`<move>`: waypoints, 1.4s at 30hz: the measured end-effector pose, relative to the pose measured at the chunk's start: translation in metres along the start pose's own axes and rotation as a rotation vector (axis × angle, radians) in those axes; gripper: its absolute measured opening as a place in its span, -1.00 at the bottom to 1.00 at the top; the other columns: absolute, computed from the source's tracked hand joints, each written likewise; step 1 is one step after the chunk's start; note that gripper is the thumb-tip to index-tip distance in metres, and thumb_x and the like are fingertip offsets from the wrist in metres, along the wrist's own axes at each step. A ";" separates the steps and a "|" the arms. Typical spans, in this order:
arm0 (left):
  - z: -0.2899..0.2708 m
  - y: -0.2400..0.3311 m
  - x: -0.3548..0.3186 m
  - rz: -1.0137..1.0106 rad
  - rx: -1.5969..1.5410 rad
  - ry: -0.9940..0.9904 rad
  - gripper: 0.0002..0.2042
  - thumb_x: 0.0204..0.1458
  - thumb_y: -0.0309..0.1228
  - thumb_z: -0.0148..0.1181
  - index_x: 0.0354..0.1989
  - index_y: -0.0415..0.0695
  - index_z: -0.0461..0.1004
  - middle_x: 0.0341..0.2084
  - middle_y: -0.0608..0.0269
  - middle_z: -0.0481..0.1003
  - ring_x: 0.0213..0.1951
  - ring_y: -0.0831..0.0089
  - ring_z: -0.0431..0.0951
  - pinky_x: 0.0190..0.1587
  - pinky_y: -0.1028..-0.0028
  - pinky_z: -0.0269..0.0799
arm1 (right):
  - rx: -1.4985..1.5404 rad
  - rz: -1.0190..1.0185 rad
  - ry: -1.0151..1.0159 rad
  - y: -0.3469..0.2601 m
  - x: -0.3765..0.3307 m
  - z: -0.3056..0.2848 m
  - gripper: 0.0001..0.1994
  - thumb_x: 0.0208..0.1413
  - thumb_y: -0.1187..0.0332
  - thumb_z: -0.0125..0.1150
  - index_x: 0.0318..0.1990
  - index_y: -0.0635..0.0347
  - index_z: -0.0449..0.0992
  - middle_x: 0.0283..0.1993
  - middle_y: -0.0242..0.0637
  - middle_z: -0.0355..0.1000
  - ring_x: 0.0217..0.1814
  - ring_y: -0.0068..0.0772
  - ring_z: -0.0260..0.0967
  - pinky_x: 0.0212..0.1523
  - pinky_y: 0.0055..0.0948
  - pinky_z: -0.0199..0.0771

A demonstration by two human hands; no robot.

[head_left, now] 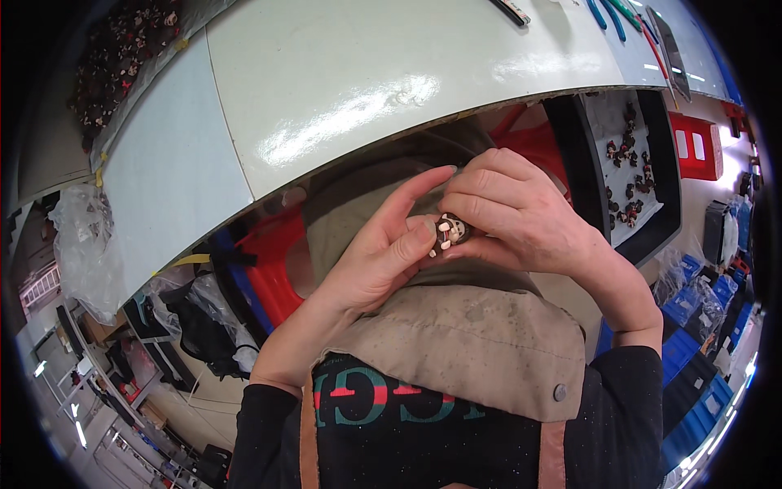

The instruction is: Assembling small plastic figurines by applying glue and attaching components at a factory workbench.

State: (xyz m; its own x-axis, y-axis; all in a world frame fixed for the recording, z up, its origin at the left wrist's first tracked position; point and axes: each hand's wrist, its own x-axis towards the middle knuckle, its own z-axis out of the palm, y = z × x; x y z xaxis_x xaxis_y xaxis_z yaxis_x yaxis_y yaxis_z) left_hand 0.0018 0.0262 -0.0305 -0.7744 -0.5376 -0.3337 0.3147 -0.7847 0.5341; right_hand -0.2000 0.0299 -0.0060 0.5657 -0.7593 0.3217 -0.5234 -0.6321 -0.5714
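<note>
Between my two hands, above my lap, is a small brown figurine (450, 232) with a pale face and pale limbs. The thumb of my left hand (383, 244) presses against its left side, while the index finger stretches up and away from it. My right hand (517, 212) closes round the figurine's other side, fingers curled over the top and thumb underneath. Parts of the figurine are covered by my fingers. A tan apron (456, 326) lies across my body below the hands.
A pale worktable (342, 90) curves ahead of me. Many small brown figurines (126, 57) are heaped at its far left. A black tray (668, 171) with several figurines stands at my right. Pliers (607, 18) lie at the far right, and a red stool (273, 261) is beneath the table.
</note>
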 end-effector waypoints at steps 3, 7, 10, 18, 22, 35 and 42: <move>0.002 0.000 0.000 -0.004 0.004 0.027 -0.29 0.12 -0.18 0.09 0.33 -0.12 -0.16 -0.21 0.22 0.41 -0.11 0.52 0.41 -0.01 0.50 0.32 | 0.012 0.003 0.043 0.000 -0.001 0.005 -0.65 -0.25 0.23 0.35 -0.32 0.22 0.43 -0.31 -0.32 0.36 -0.24 -0.25 0.32 -0.24 -0.36 0.37; 0.002 -0.001 0.000 0.006 0.016 0.030 -0.29 0.13 -0.19 0.09 0.33 -0.11 -0.16 -0.23 0.22 0.41 -0.12 0.53 0.41 -0.02 0.51 0.32 | 0.040 0.012 0.105 0.001 -0.003 0.009 -0.67 -0.23 0.22 0.33 -0.35 0.20 0.41 -0.33 -0.33 0.34 -0.26 -0.26 0.31 -0.26 -0.36 0.35; 0.003 0.000 0.000 0.012 0.019 0.027 -0.30 0.14 -0.20 0.08 0.34 -0.10 -0.17 -0.22 0.21 0.41 -0.13 0.53 0.40 -0.03 0.51 0.32 | 0.065 0.002 0.084 0.003 -0.004 0.008 -0.61 -0.29 0.26 0.38 -0.27 0.25 0.44 -0.29 -0.28 0.40 -0.25 -0.20 0.35 -0.25 -0.34 0.41; 0.004 -0.001 -0.001 0.068 0.014 0.053 -0.34 0.16 -0.23 0.05 0.33 -0.10 -0.16 -0.18 0.15 0.41 -0.06 0.46 0.40 0.01 0.48 0.30 | 0.104 0.026 0.152 0.004 -0.002 0.016 -0.69 -0.24 0.26 0.36 -0.35 0.19 0.43 -0.35 -0.32 0.37 -0.29 -0.26 0.32 -0.27 -0.37 0.38; 0.005 -0.001 0.000 0.079 0.107 0.098 -0.28 0.10 -0.09 0.09 0.31 -0.16 -0.10 0.01 0.11 0.32 0.03 0.36 0.40 0.06 0.35 0.36 | 0.129 0.040 0.171 0.006 -0.002 0.018 -0.70 -0.26 0.27 0.38 -0.36 0.18 0.45 -0.35 -0.33 0.39 -0.29 -0.27 0.34 -0.27 -0.37 0.38; 0.004 -0.004 0.002 0.078 0.143 0.138 -0.33 0.12 -0.15 0.07 0.30 -0.15 -0.08 -0.02 0.06 0.35 0.02 0.30 0.41 0.08 0.30 0.34 | 0.171 0.059 -0.016 0.014 -0.001 0.004 -0.63 -0.28 0.27 0.43 -0.27 0.17 0.48 -0.28 -0.35 0.45 -0.24 -0.27 0.38 -0.24 -0.35 0.38; 0.007 -0.001 0.003 0.071 0.143 0.149 -0.34 0.12 -0.16 0.07 0.30 -0.12 -0.09 -0.05 0.09 0.38 0.03 0.31 0.41 0.08 0.30 0.34 | 0.234 0.101 -0.118 0.017 0.000 -0.006 -0.67 -0.16 0.25 0.35 -0.22 0.18 0.48 -0.29 -0.30 0.44 -0.21 -0.21 0.38 -0.17 -0.30 0.36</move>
State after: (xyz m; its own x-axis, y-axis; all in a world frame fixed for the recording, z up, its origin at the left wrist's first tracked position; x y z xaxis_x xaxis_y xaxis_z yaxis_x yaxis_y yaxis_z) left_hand -0.0046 0.0274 -0.0269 -0.6603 -0.6376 -0.3968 0.2756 -0.6972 0.6617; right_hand -0.2126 0.0179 -0.0116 0.5952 -0.7849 0.1721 -0.4272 -0.4905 -0.7595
